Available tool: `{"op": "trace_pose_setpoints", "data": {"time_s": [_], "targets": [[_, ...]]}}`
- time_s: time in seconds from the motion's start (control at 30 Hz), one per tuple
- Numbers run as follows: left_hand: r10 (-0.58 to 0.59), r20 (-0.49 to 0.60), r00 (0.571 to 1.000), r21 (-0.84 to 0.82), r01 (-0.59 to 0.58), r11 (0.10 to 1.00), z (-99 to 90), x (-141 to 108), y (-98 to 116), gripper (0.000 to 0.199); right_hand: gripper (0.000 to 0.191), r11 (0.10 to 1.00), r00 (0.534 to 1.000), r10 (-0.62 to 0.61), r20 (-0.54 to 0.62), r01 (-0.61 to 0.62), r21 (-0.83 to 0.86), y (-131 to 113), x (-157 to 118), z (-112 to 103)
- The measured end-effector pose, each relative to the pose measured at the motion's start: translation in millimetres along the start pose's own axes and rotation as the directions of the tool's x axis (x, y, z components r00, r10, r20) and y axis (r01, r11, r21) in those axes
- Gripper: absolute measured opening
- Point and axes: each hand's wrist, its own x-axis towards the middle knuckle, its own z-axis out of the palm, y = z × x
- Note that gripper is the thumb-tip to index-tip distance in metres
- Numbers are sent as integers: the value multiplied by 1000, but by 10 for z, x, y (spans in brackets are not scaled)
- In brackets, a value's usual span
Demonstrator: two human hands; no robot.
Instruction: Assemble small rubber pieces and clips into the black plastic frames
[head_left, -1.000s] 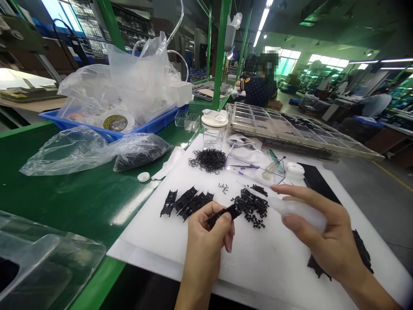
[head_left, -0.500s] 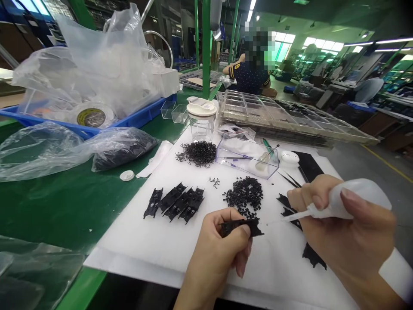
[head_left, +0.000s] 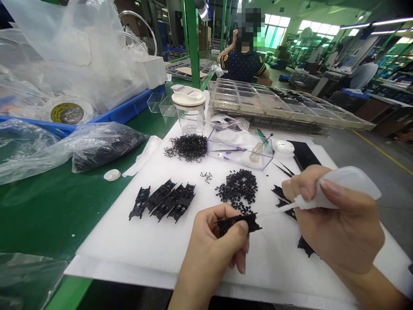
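Observation:
My left hand [head_left: 219, 245] pinches a flat black plastic part [head_left: 240, 224] between thumb and fingers, above the white work sheet [head_left: 135, 254]. My right hand [head_left: 338, 219] is wrapped round a white squeeze bottle [head_left: 351, 187] with a long thin nozzle. The nozzle tip lies at the right end of the held part; whether it touches cannot be made out. Just behind the part spreads a heap of tiny black pieces [head_left: 240, 187]. More black plastic parts [head_left: 171, 200] lie in a row on the left, and others are partly hidden behind my right hand.
A pile of bent black wire pieces [head_left: 190, 147] sits before a lidded clear jar [head_left: 190, 114]. Beside it stands a clear box [head_left: 240, 150] with thin tools. Tweezers [head_left: 284, 169], compartment trays [head_left: 258, 99], a blue bin [head_left: 129, 107] and a plastic bag [head_left: 106, 144] surround the sheet. A person [head_left: 241, 64] sits beyond.
The bottle's nozzle has come closer to the right end of the held part. The view has shifted, so the scene sits slightly further left and higher. Both hands keep their holds.

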Motion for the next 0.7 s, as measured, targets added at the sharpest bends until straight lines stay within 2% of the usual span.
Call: {"op": "trace_pose_setpoints", "data": {"time_s": [0.27, 0.7], "targets": [[8, -13, 1000, 26, -7, 1000, 11, -1, 2, 19, 27, 1000, 998, -17, 55, 16, 16, 8, -17, -12], [3, -22, 1000, 17, -3, 1000, 10, 3, -5, 20, 30, 998, 999, -27, 20, 28, -48, 24, -55, -2]]}}
